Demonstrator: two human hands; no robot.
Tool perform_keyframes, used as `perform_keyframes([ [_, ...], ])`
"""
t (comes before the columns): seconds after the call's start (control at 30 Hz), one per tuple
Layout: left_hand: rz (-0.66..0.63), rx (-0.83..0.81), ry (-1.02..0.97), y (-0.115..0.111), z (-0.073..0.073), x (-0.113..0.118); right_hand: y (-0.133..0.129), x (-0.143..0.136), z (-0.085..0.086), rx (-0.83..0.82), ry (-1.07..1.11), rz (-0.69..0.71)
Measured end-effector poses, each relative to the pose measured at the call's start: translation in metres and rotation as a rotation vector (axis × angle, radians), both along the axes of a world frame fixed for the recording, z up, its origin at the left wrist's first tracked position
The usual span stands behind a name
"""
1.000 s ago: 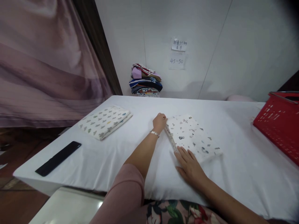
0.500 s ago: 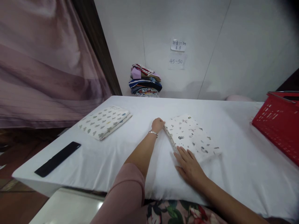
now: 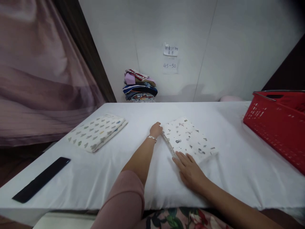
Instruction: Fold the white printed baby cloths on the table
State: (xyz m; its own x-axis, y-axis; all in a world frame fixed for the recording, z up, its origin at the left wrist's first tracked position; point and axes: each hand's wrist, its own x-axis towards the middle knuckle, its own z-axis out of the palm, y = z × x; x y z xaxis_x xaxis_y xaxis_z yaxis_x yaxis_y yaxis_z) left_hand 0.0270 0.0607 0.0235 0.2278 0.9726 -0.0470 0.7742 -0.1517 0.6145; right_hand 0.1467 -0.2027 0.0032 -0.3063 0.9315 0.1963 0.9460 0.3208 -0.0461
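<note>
Cloth (image 3: 190,135) with small prints lies folded on the white table (image 3: 238,140). At its far-left corner, the left hand (image 3: 156,130) curls its fingers, grip unclear; the right hand (image 3: 190,173) rests fingers slightly apart near the front-left edge. Light, even tension should keep layers square.

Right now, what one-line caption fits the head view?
Two bare hands at the edges of a folded white patterned cloth on a white-covered table.
</note>
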Motion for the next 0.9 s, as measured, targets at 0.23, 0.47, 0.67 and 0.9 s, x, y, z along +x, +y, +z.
perform_keyframes([
  [0.23,-0.138,-0.011,0.054,0.009,0.001,0.006,-0.013,0.014,-0.010,0.083,-0.037,-0.010],
  [0.47,-0.167,-0.056,0.060,-0.027,0.003,-0.020,-0.033,0.072,0.009,0.191,0.057,0.088],
  [0.67,-0.208,-0.118,-0.069,-0.079,-0.010,-0.049,-0.073,0.098,0.012,0.067,0.132,0.057],
  [0.9,-0.484,0.374,-0.096,-0.094,-0.011,-0.048,-0.050,0.069,0.033,0.004,0.198,-0.012],
])
